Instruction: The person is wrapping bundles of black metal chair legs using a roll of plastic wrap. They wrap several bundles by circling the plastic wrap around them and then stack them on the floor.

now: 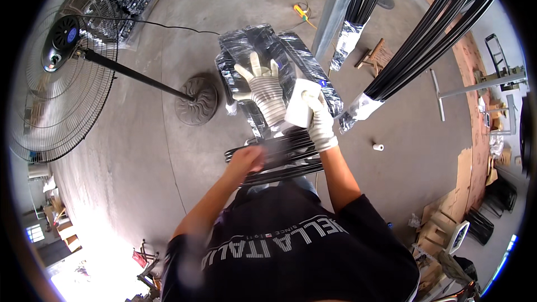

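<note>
My right hand [320, 117], in a white knit glove, is closed on a white roll [300, 103], probably wrapping film. Bare and blurred by motion, my left hand [248, 160] is by the left part of a bundle of long black rods [291, 154] lying crosswise in front of my body. Its fingers look curled, but whether they hold anything cannot be made out. An empty white knit glove [267, 96] lies palm-side unclear on black packages wrapped in shiny clear film [254, 42], just left of the roll.
A standing fan [62, 42] with a round base [196, 100] is at the left. Film-ended bundles of black rods [414, 59] lean at the right beside a metal post [337, 8]. On the floor are a small wooden stool [373, 56], a small white roll [378, 147] and a yellow-orange tool [301, 12].
</note>
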A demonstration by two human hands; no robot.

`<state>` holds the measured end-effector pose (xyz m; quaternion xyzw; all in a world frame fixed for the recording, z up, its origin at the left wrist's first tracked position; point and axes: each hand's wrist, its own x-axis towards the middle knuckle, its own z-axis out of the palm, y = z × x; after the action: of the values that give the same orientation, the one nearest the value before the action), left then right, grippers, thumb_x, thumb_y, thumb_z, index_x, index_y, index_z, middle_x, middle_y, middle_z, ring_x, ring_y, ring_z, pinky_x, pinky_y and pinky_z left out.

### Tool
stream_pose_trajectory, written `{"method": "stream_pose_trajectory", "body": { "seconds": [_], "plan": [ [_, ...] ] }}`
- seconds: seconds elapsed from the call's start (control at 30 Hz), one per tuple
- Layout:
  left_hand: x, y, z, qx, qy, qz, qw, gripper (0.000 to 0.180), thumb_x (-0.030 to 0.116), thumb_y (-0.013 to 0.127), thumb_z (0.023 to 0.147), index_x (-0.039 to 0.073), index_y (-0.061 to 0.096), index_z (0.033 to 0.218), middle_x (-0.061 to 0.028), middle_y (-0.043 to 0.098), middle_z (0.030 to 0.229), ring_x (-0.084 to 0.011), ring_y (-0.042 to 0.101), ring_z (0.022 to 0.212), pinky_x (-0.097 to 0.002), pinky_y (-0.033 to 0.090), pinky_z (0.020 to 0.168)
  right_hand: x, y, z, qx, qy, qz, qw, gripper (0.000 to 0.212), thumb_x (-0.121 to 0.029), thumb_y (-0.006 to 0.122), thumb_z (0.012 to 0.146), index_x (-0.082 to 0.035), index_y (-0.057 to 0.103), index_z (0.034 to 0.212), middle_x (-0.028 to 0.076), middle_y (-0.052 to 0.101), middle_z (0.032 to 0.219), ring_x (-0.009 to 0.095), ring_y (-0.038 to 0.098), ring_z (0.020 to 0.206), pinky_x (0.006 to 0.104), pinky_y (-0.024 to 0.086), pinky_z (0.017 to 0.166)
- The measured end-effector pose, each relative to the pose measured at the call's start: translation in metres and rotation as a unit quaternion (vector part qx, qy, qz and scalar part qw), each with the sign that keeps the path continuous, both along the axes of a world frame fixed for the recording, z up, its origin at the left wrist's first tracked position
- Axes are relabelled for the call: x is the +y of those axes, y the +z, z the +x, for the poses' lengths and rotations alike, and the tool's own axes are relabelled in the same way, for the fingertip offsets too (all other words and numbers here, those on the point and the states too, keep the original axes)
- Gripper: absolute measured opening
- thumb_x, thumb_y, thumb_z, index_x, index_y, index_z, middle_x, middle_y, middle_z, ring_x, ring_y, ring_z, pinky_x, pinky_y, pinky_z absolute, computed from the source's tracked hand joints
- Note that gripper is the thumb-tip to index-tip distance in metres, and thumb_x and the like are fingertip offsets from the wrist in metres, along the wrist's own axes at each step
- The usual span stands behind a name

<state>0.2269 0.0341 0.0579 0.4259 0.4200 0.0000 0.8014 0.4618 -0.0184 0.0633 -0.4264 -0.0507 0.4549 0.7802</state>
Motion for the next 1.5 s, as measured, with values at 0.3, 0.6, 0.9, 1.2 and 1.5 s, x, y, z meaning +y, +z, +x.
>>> {"method": "stream_pose_trajectory", "body": {
  "seconds": [0.3, 0.6, 0.9, 1.2, 1.5],
  "plan": [
    [-0.006, -0.068, 0.133, -0.071, 0.565, -0.239, 0.786, 0.032, 0.033, 0.062, 0.084, 0.005, 0.052, 0.095, -0.0053, 0.052, 0.086, -0.0164, 0.050, 0.077, -0.0317, 0.047, 0.073, 0.046, -0.008, 0.026, -0.213, 0.039, 0.099, 0.971, 0.074, 0.007, 0.075, 0.058, -0.010, 0.037, 0.119, 0.003, 0.051, 0.107, 0.014, 0.053, 0.097, 0.0275, 0.049, 0.082],
    [-0.024, -0.064, 0.137, -0.079, 0.614, -0.235, 0.749, 0.046, 0.033, 0.067, 0.080, -0.002, 0.044, 0.100, -0.0103, 0.042, 0.101, -0.0180, 0.045, 0.090, -0.0288, 0.046, 0.083, 0.095, -0.036, 0.045, 0.018, 0.163, 0.136, 0.977, 0.038, -0.019, 0.065, 0.074, -0.005, 0.047, 0.104, 0.012, 0.051, 0.106, 0.027, 0.050, 0.098, 0.0314, 0.048, 0.066],
    [-0.009, -0.014, 0.086, -0.102, 0.652, -0.039, 0.750, 0.011, 0.005, 0.058, 0.080, -0.001, 0.056, 0.089, -0.0081, 0.058, 0.088, -0.0146, 0.058, 0.080, -0.0250, 0.049, 0.069, 0.100, -0.010, 0.034, -0.063, 0.098, 0.201, 0.973, 0.069, -0.001, 0.076, 0.060, -0.011, 0.036, 0.115, 0.004, 0.050, 0.102, 0.014, 0.052, 0.092, 0.0303, 0.051, 0.073],
    [0.012, 0.098, 0.046, -0.160, 0.451, 0.330, 0.814, 0.040, 0.025, 0.040, 0.095, -0.003, 0.041, 0.123, -0.0119, 0.050, 0.118, -0.0171, 0.048, 0.107, -0.0287, 0.035, 0.092, 0.133, -0.045, -0.002, -0.340, 0.118, 0.111, 0.926, 0.076, 0.008, 0.069, 0.063, -0.015, 0.030, 0.124, 0.003, 0.048, 0.104, 0.013, 0.050, 0.092, 0.0263, 0.048, 0.081],
    [0.021, 0.071, 0.047, -0.166, 0.307, 0.358, 0.866, 0.060, 0.040, 0.031, 0.096, -0.008, 0.031, 0.132, -0.0166, 0.036, 0.136, -0.0238, 0.029, 0.128, -0.0332, 0.020, 0.106, 0.051, 0.096, -0.051, -0.558, 0.308, -0.079, 0.766, 0.040, -0.028, 0.065, 0.076, -0.004, 0.056, 0.107, 0.015, 0.060, 0.101, 0.027, 0.059, 0.094, 0.0343, 0.046, 0.082]
  ]
}}
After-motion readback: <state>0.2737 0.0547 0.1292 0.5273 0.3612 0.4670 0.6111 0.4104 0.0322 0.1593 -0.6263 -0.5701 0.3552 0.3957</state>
